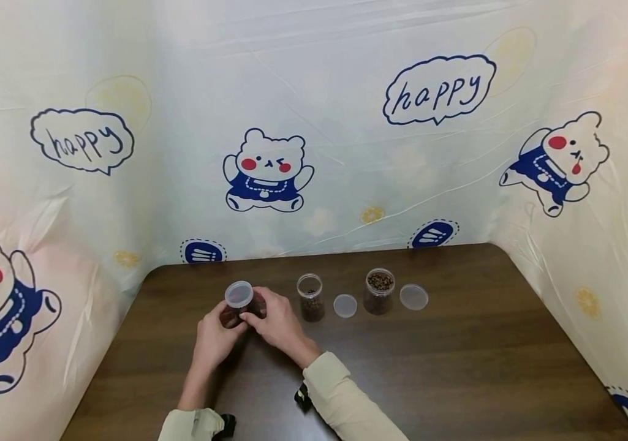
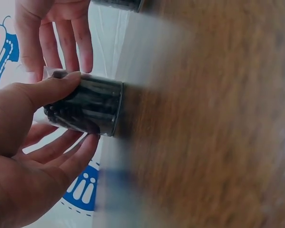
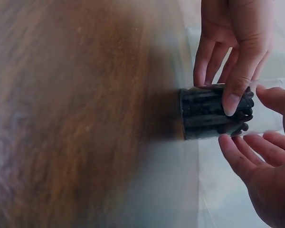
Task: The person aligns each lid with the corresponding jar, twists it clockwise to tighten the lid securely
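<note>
A clear jar with dark contents and a frosted lid (image 1: 239, 294) on top stands at the left of the table, between both hands. The left hand (image 1: 215, 340) grips its left side; in the left wrist view, that hand's thumb lies on the dark-filled jar (image 2: 88, 104) with fingers below. My right hand (image 1: 279, 323) curves round the right side, thumb at the front in the head view. In the right wrist view, the right hand's (image 3: 270, 156) thumb and fingers are on opposite sides of the jar (image 3: 204, 111). The contents are dark, elongated pieces.
Right of the hands stand an uncapped jar (image 1: 312, 304) partly filled with brown pieces and a fuller uncapped jar (image 1: 378, 299). One loose lid (image 1: 345, 305) lies between them, another lid (image 1: 414, 297) to their right. Printed cloth hangs behind the brown table (image 1: 457, 367).
</note>
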The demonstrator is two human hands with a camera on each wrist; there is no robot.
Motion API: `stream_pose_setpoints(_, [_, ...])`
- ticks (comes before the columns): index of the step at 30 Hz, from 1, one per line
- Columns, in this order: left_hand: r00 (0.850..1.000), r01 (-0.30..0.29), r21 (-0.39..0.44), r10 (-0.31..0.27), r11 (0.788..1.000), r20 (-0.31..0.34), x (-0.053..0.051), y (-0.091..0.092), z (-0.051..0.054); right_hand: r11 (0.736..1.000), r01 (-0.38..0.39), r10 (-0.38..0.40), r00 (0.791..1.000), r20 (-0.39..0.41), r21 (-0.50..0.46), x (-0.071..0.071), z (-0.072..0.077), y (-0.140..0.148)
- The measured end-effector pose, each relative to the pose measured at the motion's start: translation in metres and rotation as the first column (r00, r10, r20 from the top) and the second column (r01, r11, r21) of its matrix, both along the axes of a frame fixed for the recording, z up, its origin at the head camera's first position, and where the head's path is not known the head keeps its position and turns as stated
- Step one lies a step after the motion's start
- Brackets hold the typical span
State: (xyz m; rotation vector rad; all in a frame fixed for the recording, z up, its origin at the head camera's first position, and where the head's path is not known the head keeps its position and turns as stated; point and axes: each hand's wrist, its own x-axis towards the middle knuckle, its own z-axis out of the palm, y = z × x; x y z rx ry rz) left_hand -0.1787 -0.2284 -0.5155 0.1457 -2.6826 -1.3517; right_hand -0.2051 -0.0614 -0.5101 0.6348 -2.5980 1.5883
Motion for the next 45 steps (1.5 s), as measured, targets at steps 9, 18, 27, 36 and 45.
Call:
stream_pose_setpoints(9, [0.999,-0.026,0.024,0.026,0.999,0.02,0.001,0.003,-0.003,1.0,0.015,-0.015,1.0,0.02,0.017,0.001,-0.008,0.001])
stream_pose_setpoints(18, [0.999,-0.037,0.036,0.036,0.999,0.028,-0.002,0.005,-0.004,0.999,0.011,-0.013,0.999,0.041,0.041,-0.004,-0.008,0.006])
stream_pose_setpoints(27, [0.999,-0.043,0.002,0.043,0.999,-0.007,0.0,0.008,0.003,0.996,-0.002,0.0,1.0,0.029,0.085,-0.005,0.001,0.015])
stream_pose_setpoints(36, [1.0,-0.012,-0.107,0.009,0.994,-0.021,0.01,0.008,0.039,0.997,-0.038,0.04,0.999,-0.032,0.06,0.003,0.02,0.032])
stream_pose_setpoints(45, [0.999,-0.044,-0.242,0.041,0.969,-0.019,0.027,0.014,0.076,0.998,-0.057,0.056,0.982,-0.182,-0.001,0.018,0.047,0.059])
